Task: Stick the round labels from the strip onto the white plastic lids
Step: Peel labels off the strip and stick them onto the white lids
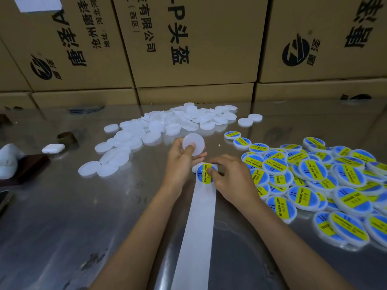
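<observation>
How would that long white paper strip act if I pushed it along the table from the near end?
The strip would probably buckle rather than slide as one piece: it looks thin and lies flat on the table. It likely weighs very little. Its far end sits under the right hand, at a label, so that end would probably stay put.

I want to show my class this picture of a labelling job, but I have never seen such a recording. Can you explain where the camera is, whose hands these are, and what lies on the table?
There is one picture, from a camera worn on a person's head, looking down at their own bare hands. The left hand holds a plain white lid. The right hand pinches a round blue and yellow label at the end of the white strip. On the metal table, unlabelled lids are heaped at the back and labelled lids on the right. Cardboard boxes stand behind.
</observation>
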Available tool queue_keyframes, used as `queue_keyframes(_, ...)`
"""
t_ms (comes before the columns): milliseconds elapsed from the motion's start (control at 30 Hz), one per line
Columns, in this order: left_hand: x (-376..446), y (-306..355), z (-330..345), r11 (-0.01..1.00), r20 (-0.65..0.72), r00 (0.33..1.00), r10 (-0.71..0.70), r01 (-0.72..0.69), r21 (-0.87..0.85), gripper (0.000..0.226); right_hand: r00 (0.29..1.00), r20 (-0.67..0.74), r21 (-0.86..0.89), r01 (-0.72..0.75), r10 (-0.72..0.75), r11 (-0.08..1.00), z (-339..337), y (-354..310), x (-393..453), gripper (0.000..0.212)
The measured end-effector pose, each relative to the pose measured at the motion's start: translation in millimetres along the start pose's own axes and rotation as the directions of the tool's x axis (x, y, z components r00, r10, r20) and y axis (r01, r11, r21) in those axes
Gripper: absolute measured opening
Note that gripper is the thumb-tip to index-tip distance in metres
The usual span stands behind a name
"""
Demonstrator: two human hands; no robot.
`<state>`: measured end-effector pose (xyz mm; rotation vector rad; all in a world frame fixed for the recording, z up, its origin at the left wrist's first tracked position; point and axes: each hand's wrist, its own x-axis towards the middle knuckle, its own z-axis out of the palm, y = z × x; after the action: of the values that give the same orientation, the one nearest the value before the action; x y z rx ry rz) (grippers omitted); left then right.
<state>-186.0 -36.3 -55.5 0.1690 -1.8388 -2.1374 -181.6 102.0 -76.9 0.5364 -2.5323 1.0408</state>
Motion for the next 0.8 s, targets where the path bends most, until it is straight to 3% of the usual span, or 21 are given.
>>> queue_keyframes(467,-7.2,1.4,-0.5,0.978,0.074,0.981,0.181,-0.187,0.088,0.017,0.993,-0.083,-0.120,0.068,-0.078,0.990,-0.5,1.1,-2.9,0.023)
queue_keyframes(667,-7.4,-4.1,-5.0,0.953,0.089,0.977,0.195,-0.210,0.221,0.014,0.977,-0.129,0.038,0.177,-0.171,0.984,-1.1,-3.1,-1.0,0.014)
queue_keyframes(800,-4.4,-5.2,-6.8,0.970,0.067,0.988,0.139,-0.149,0.192,0.016,0.985,-0.167,0.247,0.079,-0.038,0.966,-1.6,-9.2,-2.5,0.014)
